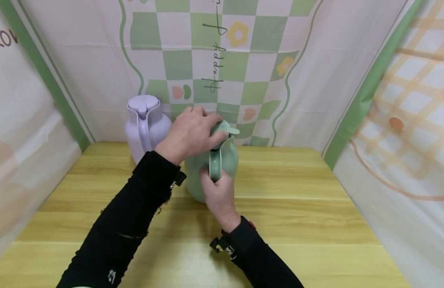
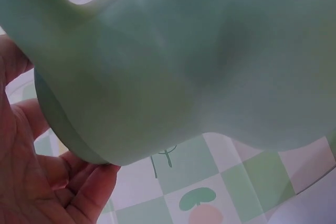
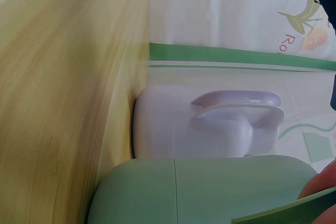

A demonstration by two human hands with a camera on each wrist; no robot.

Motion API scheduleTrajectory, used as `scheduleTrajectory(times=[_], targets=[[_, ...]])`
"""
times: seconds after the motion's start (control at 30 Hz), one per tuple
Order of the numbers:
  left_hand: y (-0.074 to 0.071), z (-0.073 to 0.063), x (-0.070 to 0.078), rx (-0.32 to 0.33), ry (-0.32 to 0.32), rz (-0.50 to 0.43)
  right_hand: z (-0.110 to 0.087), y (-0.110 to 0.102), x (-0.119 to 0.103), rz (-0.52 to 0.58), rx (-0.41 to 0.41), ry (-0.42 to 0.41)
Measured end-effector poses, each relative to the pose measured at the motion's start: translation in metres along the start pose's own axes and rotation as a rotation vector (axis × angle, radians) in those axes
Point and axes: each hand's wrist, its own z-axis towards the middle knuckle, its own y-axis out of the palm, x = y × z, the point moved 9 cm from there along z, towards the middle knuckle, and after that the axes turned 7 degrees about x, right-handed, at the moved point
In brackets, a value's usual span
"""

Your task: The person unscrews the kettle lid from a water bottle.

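A pale green thermos jug (image 1: 196,180) stands upright on the table, its handle (image 1: 215,165) facing me. My right hand (image 1: 222,196) grips that handle, thumb along its left side. From above, my left hand (image 1: 189,134) holds the jug's round green lid (image 1: 223,127), thumb on the near side and fingers over the far side. The lid's small tab juts out to the right, and a dark gap shows beneath the lid near the handle top. In the left wrist view, curled fingertips (image 2: 100,182) touch the rim at the jug's top.
A lilac thermos jug (image 1: 142,128) of like shape, lid on, stands behind and left of the green one. The wooden table (image 1: 297,208) ends at a checkered cloth backdrop (image 1: 236,64), with printed cloth walls on both sides.
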Motion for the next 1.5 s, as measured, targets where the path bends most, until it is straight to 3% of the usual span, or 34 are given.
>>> scheduleTrajectory(times=[0.57, 0.77, 0.97, 1.13, 1.33, 1.5], targets=[[0.001, 0.003, -0.005, 0.064, -0.107, 0.131, 0.0, -0.001, 0.001, 0.004, 0.006, 0.001], [0.0, 0.001, -0.004, 0.084, -0.111, 0.13, 0.0, -0.001, 0.001, 0.002, 0.002, 0.0], [0.001, -0.001, -0.006, 0.088, -0.094, 0.07, 0.0, -0.001, 0.003, -0.006, 0.007, 0.012], [0.003, -0.001, -0.008, 0.05, -0.042, -0.036, 0.0, -0.001, 0.002, -0.007, 0.008, 0.015], [0.008, -0.001, -0.005, -0.068, 0.046, -0.203, 0.001, -0.001, 0.001, -0.027, 0.016, 0.005], [0.011, -0.001, -0.004, -0.132, 0.084, -0.215, 0.001, -0.001, -0.001, -0.031, 0.016, -0.004]])
